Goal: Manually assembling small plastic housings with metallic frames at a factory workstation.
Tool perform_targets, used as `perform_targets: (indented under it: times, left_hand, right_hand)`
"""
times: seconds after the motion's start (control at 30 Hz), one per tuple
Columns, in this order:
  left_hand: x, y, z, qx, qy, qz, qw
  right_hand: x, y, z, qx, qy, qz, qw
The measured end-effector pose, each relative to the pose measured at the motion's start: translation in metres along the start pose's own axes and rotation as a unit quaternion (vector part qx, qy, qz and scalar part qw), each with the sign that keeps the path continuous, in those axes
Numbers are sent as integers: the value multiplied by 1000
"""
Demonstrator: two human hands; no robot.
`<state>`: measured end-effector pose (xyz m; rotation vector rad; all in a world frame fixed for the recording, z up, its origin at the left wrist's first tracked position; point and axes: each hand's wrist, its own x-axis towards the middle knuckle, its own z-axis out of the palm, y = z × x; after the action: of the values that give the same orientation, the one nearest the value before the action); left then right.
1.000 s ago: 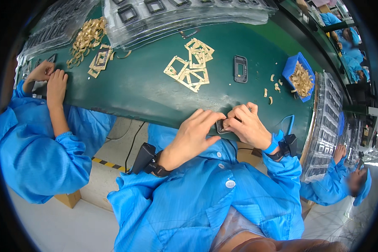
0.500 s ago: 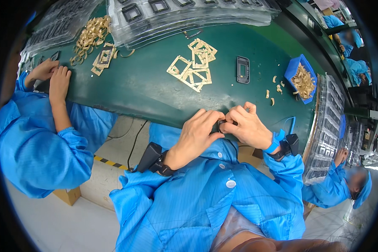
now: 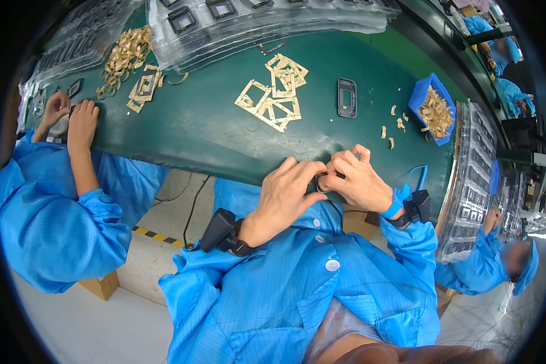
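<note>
At the table's near edge, my left hand point(image 3: 287, 190) and my right hand point(image 3: 356, 178) meet with curled fingers. Between their fingertips is a small dark plastic part point(image 3: 319, 183), mostly covered by the fingers, and I cannot make out its full shape. Both hands are closed on it. Beyond my right hand lies a black rectangular plastic frame point(image 3: 347, 111) with a window in it. Several flat beige backing-paper frames point(image 3: 278, 94) overlap in a loose pile beyond my left hand.
A blue bin point(image 3: 415, 100) of curled beige strips point(image 3: 435, 114) stands at the right, with loose strips point(image 3: 392, 143) beside it. Clear trays point(image 3: 224, 41) of black frames are stacked at the back, more trays point(image 3: 465, 188) at the right. A co-worker's hands point(image 3: 82, 128) work at the left.
My hands keep nearly the same place and grip on the dark part, with only slight finger movement. The co-worker's hands at the left have come a little apart.
</note>
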<state>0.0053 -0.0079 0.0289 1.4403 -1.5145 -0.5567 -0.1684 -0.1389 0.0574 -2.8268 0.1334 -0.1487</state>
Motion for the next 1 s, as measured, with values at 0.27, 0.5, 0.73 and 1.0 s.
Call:
perform_targets:
  times: [0.27, 0.5, 0.73, 1.0]
  left_hand:
    - [-1, -1, 3, -1, 8, 5, 1000]
    - [-2, 0, 3, 3, 7, 5, 1000]
    - [-2, -2, 4, 12, 8, -3, 1000]
    - [1, 0, 3, 6, 12, 1, 1000]
  right_hand:
    - [4, 8, -2, -32, -2, -56, 998]
    - [0, 8, 2, 4, 17, -37, 999]
    - [4, 10, 1, -9, 14, -60, 998]
    - [3, 8, 0, -14, 17, -44, 999]
